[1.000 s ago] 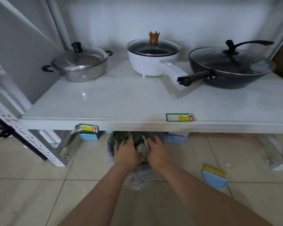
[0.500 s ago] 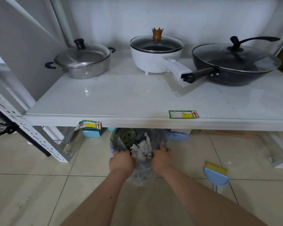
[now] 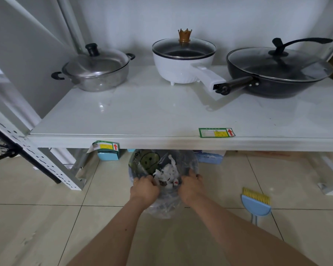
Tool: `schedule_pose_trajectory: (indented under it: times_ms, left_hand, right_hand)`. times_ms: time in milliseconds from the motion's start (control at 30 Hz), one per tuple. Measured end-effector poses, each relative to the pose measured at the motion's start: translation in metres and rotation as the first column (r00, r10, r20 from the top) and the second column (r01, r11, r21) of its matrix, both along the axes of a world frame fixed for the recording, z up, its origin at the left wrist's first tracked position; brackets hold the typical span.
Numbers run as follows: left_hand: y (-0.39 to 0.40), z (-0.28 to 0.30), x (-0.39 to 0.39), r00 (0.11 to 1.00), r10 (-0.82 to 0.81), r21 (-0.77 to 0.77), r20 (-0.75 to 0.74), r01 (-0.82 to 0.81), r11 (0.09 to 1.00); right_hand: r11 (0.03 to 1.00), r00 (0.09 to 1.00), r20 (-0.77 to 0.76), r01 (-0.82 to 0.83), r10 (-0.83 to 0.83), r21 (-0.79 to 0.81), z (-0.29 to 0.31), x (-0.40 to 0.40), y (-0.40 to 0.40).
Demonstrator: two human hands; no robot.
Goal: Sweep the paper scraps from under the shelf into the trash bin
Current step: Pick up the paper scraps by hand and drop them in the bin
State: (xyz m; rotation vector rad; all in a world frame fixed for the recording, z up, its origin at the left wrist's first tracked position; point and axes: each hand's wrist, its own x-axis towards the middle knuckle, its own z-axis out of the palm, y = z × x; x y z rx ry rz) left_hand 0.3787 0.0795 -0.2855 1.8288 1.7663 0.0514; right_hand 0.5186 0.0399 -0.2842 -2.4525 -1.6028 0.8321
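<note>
Head camera view: a trash bin (image 3: 188,166) lined with a clear plastic bag (image 3: 161,206) is seen on the tiled floor (image 3: 37,227), its far side tucked under the front edge of a white shelf (image 3: 142,114). The near rim of the bag is gripped on either side, with the left hand (image 3: 145,190) closed on the left part of the rim and the right hand (image 3: 190,187) closed on the right part, both forearms reaching in from the bottom of the frame. White paper scraps (image 3: 167,174) are heaped inside the bin between the two hands, beside a dark green wrapper printed with a smiling face (image 3: 149,160). A blue dustpan with a yellow-bristled brush (image 3: 256,203) is laid on the floor to the right of the bin, well apart from the right hand. On the shelf above, a lidded steel pot (image 3: 96,71), a white saucepan with a crown-shaped lid knob (image 3: 184,60) and a black lidded wok (image 3: 277,72) are lined up from left to right; the saucepan handle and the wok handle nearly meet. A green and yellow label (image 3: 216,132) is stuck on the shelf's front edge, and small blue boxes (image 3: 108,156) are visible beneath the shelf behind the bin.
</note>
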Motion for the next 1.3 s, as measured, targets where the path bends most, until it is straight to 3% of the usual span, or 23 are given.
schedule_pose_trajectory:
  times_ms: [367,1000,1300]
  left_hand:
    - [-0.011,-0.004,-0.038,0.994,-0.111,0.005,-0.009,0.111,0.994]
    - [-0.056,-0.005,-0.228,0.977,0.149,0.030,-0.151,-0.147,0.989]
    - [-0.070,0.015,-0.268,0.890,0.315,0.020,-0.329,-0.327,0.945]
  right_hand:
    - [0.999,0.999,-0.002,-0.046,0.046,-0.014,0.011,-0.021,-0.006]
    - [0.950,0.947,-0.083,-0.310,0.312,0.032,0.019,-0.208,-0.011]
    - [0.873,0.869,-0.088,-0.483,0.488,0.070,0.022,-0.262,-0.022]
